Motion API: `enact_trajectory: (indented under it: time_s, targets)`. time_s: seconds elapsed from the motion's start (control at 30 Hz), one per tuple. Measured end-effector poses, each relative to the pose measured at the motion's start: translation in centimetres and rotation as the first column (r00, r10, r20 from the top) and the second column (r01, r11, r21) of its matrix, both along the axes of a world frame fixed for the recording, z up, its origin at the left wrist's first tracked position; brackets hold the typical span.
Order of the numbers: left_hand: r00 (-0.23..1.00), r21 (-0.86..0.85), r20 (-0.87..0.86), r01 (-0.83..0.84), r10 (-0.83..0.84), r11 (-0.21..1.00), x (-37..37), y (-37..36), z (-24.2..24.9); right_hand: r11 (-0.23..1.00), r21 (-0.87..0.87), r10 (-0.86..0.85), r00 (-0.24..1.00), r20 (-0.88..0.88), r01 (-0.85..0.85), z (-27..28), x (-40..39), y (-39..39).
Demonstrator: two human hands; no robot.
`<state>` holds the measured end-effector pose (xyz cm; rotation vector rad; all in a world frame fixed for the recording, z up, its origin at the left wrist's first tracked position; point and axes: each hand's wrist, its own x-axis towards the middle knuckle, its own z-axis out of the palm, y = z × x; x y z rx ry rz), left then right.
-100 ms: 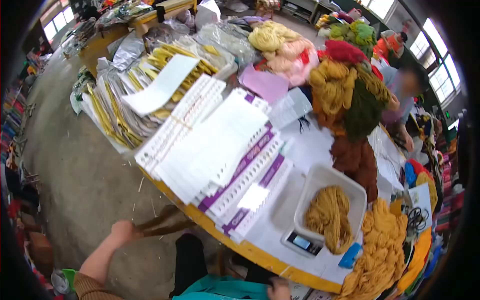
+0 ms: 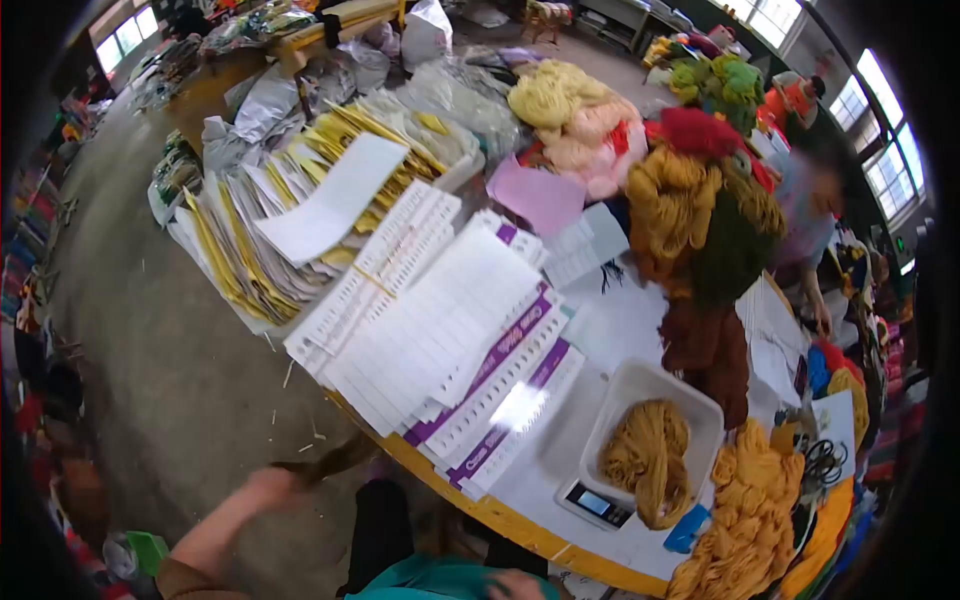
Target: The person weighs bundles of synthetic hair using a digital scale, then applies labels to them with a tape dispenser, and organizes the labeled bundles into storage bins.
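Observation:
Low on the left, beside the table edge, my left hand (image 2: 275,488) is closed around a skein of dark brown yarn (image 2: 340,458). The yarn stretches from the fist toward the table's edge, where its far end is hidden. My right hand (image 2: 517,584) is at the bottom of the view, in front of the teal garment on my lap. It is partly cut off and blurred, so its fingers and anything in them cannot be made out.
On the table (image 2: 545,540) lie punched cards (image 2: 450,330) with purple bands. A white tub (image 2: 655,375) holding tan yarn (image 2: 648,450) sits on a scale (image 2: 597,503). Golden yarn (image 2: 745,500) is heaped at right. Another person (image 2: 808,215) is across the table.
My left hand has moved right and slightly down, and the yarn span looks shorter. My right hand has shifted left and lower. The whole view has tilted slightly.

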<state>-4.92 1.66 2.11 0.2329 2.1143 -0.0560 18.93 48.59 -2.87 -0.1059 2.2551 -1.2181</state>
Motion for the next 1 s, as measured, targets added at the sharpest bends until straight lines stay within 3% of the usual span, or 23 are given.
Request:
enact_trajectory:
  time_s: [0.03, 0.1, 0.17, 0.2, 0.23, 0.27, 0.3, 0.37, 0.4, 0.43, 0.53, 0.6, 0.63, 0.67, 0.77, 0.9, 0.97, 1.0]
  targets:
    - [0.997, 0.162, 0.069, 0.029, -0.04, 0.986, 1.6, 2.3, 2.3, 0.984, -0.176, -0.017, 0.999, -0.043, 0.009, 2.2, -1.5, -2.3]
    - [0.937, 0.339, 0.349, -0.12, -0.006, 0.933, 3.0, 7.5, 8.7, 0.927, -0.359, -0.226, 0.923, -0.312, 0.105, 9.0, -6.3, -8.3]
    - [0.907, 0.454, 0.419, -0.162, -0.049, 0.876, 3.0, 9.4, 13.0, 0.93, -0.335, 0.058, 0.961, -0.27, -0.15, 15.2, -13.8, -12.4]
    - [0.924, 0.602, 0.383, -0.246, -0.005, 0.759, 3.2, 9.1, 15.2, 0.901, -0.392, 0.055, 0.945, -0.324, -0.187, 16.8, -15.8, -14.9]
    - [0.935, 0.733, 0.352, -0.305, 0.044, 0.607, 3.5, 8.7, 17.4, 0.846, -0.49, 0.092, 0.962, -0.255, -0.211, 18.8, -17.3, -16.8]
    - [0.944, 0.772, 0.328, -0.289, 0.034, 0.567, 2.8, 8.1, 19.9, 0.778, -0.587, 0.133, 0.973, -0.191, -0.221, 20.7, -18.2, -18.6]
    - [0.949, 0.771, 0.313, -0.276, 0.036, 0.574, 2.0, 7.2, 22.3, 0.773, -0.591, 0.129, 0.97, -0.207, -0.229, 21.6, -18.3, -19.7]
    - [0.906, 0.747, 0.421, -0.378, 0.051, 0.547, 0.6, 5.3, 26.4, 0.83, -0.545, 0.175, 0.984, 0.046, -0.122, 22.5, -17.1, -21.3]
    - [0.89, 0.582, 0.455, -0.278, -0.023, 0.764, -0.8, 4.5, 27.0, 0.876, -0.461, 0.162, 0.987, 0.002, -0.142, 24.0, -17.3, -21.6]
    - [0.881, 0.58, 0.467, -0.238, -0.079, 0.78, -0.9, 4.1, 28.0, 0.909, -0.391, 0.146, 0.989, -0.03, -0.146, 24.4, -17.2, -22.0]
    - [0.976, 0.673, 0.207, -0.193, 0.069, 0.714, -1.9, 5.0, 29.1, 0.937, -0.348, -0.074, 0.988, -0.139, 0.022, 27.0, -18.4, -21.7]
    - [0.938, 0.722, 0.344, -0.284, 0.029, 0.631, -2.0, 5.5, 26.1, 0.932, -0.343, -0.188, 0.968, -0.166, 0.122, 29.7, -19.3, -20.3]
    - [0.864, 0.587, 0.503, -0.365, 0.029, 0.723, -3.0, 7.5, 27.7, 0.938, -0.32, -0.204, 0.957, -0.205, 0.132, 29.8, -19.6, -19.6]
    - [0.857, 0.586, 0.514, -0.308, -0.05, 0.75, -3.3, 9.1, 28.1, 0.938, -0.307, -0.233, 0.95, -0.209, 0.163, 29.8, -19.5, -19.1]
    - [0.876, 0.52, 0.482, -0.292, 0.007, 0.803, -3.9, 13.5, 29.2, 0.923, -0.268, -0.341, 0.909, -0.241, 0.275, 28.9, -18.7, -17.6]
    - [0.806, 0.582, 0.522, -0.098, -0.279, 0.808, -4.7, 15.2, 27.7, 0.848, -0.224, -0.528, 0.797, -0.292, 0.48, 29.0, -15.7, -16.7]
    - [0.717, 0.554, 0.613, -0.092, -0.331, 0.827, -4.7, 15.9, 28.0, 0.803, -0.196, -0.596, 0.754, -0.278, 0.562, 29.5, -13.4, -17.2]
    - [0.655, 0.579, 0.615, 0.004, -0.44, 0.815, -4.6, 16.4, 28.4, 0.784, -0.177, -0.619, 0.727, -0.296, 0.595, 29.5, -11.9, -17.8]
